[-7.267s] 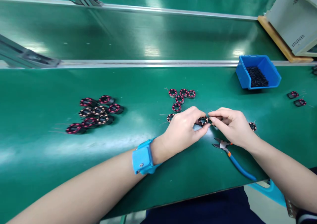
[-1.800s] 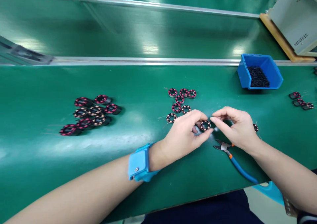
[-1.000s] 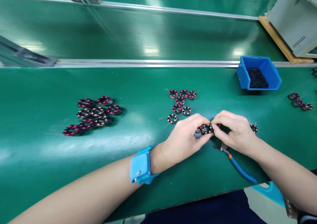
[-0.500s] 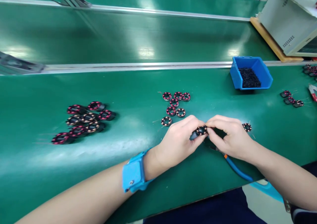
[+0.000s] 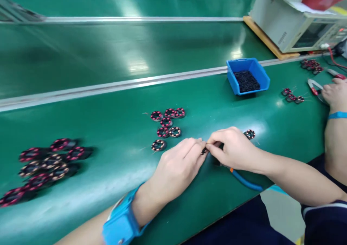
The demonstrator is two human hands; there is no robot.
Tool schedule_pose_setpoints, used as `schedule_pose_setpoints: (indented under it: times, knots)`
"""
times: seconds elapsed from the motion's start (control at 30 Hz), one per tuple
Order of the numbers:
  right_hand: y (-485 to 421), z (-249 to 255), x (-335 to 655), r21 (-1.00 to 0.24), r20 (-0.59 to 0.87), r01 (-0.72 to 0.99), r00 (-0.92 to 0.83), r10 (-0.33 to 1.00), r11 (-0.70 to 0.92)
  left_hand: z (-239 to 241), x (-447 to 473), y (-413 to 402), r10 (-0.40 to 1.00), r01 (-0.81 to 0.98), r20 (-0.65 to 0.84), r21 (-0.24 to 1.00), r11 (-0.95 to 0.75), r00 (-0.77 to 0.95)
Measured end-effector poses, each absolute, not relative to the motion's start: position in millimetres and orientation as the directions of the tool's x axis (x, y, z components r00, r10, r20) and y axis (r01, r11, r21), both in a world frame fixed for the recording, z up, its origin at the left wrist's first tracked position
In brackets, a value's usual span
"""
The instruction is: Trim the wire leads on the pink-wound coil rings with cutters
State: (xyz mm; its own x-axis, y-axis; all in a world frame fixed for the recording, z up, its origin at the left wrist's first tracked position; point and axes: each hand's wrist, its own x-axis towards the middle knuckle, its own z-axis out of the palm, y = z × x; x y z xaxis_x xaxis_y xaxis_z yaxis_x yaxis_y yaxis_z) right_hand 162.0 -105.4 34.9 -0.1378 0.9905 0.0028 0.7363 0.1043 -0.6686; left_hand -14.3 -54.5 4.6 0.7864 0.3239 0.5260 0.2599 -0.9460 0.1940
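My left hand (image 5: 179,165), with a blue wrist strap (image 5: 121,221), is closed on a small ring-shaped motor stator (image 5: 204,150), mostly hidden by its fingers. My right hand (image 5: 233,147) pinches thumb and forefinger together right at the stator's edge. Whatever lies in that pinch is too small to make out. Beneath the right hand lies a tool with a blue handle (image 5: 245,180) and an orange band; its head is hidden. Just beyond the right hand sits another stator (image 5: 249,134).
Several stators with pink or copper windings lie in a left group (image 5: 51,162) and a middle group (image 5: 166,122). A blue bin (image 5: 248,77) holds small black pieces. At right, a co-worker's hand (image 5: 336,93) is by red-handled pliers (image 5: 314,87), near more stators (image 5: 291,97).
The view has swung to the right, bringing a co-worker's arm into sight. The stator in my left hand is now more covered by the fingers. Both hands remain together at it.
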Motion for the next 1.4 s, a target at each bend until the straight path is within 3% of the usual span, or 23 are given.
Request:
schedule_pose_setpoints:
  times: [0.2, 0.3, 0.4, 0.47, 0.53, 0.67, 0.8, 0.97, 1.07, 1.13, 1.2, 1.27, 1.33, 1.4]
  knots:
    - [-106, 33, 156, -0.501, -0.004, 0.845, -0.22, 0.976, 0.188, 4, -16, -45, 0.385, 0.342, 0.469, 0.177, -0.923, 0.795]
    - [-98, 43, 178, -0.449, 0.179, 0.865, -0.159, 0.971, 0.224, 12, -19, -37, 0.445, 0.405, 0.387, 0.183, -0.896, 0.808]
    - [-72, 58, 231, -0.375, 0.42, 0.926, 0.118, 0.9, 0.054, 27, -7, -37, 0.471, 0.41, 0.385, 0.233, -0.882, 0.794]
    - [-50, 62, 268, -0.296, 0.364, 0.94, 0.276, 0.889, -0.171, 35, 14, -43, 0.46, 0.35, 0.38, 0.325, -0.879, 0.803]
    - [-29, 61, 292, -0.234, 0.24, 0.925, 0.353, 0.904, -0.299, 38, 44, -52, 0.45, 0.308, 0.273, 0.435, -0.846, 0.85]
    - [-3, 52, 299, -0.166, 0.087, 0.918, 0.379, 0.921, -0.361, 38, 99, -69, 0.528, 0.438, 0.006, 0.549, -0.711, 0.849]
    - [6, 47, 291, -0.15, 0.117, 0.923, 0.373, 0.921, -0.355, 35, 124, -77, 0.626, 0.553, -0.026, 0.498, -0.668, 0.779]
    - [10, 45, 298, -0.265, 0.189, 0.901, 0.398, 0.898, -0.343, 29, 118, -70, 0.598, 0.541, -0.017, 0.446, -0.713, 0.801]
    - [-4, 54, 294, -0.416, 0.302, 0.873, 0.397, 0.867, -0.255, 24, 92, -60, 0.59, 0.451, 0.095, 0.55, -0.702, 0.802]
    - [-24, 60, 279, -0.595, 0.338, 0.797, 0.362, 0.869, -0.101, 20, 66, -56, 0.631, 0.366, 0.167, 0.691, -0.623, 0.758]
    - [-51, 61, 255, -0.833, 0.253, 0.551, 0.289, 0.923, 0.056, 16, 39, -57, 0.692, 0.275, 0.177, 0.828, -0.49, 0.7]
    - [-75, 53, 229, -0.969, 0.089, 0.242, 0.162, 0.983, 0.048, 12, 15, -60, 0.741, 0.214, 0.151, 0.903, -0.373, 0.654]
    - [-91, 41, 207, -0.993, -0.102, 0.056, 0.059, 0.993, -0.105, 10, 0, -63, 0.768, 0.195, 0.127, 0.93, -0.313, 0.628]
    - [-96, 28, 191, -0.969, -0.247, -0.016, -0.007, 0.969, -0.247, 7, -8, -63, 0.787, 0.196, 0.117, 0.937, -0.29, 0.606]
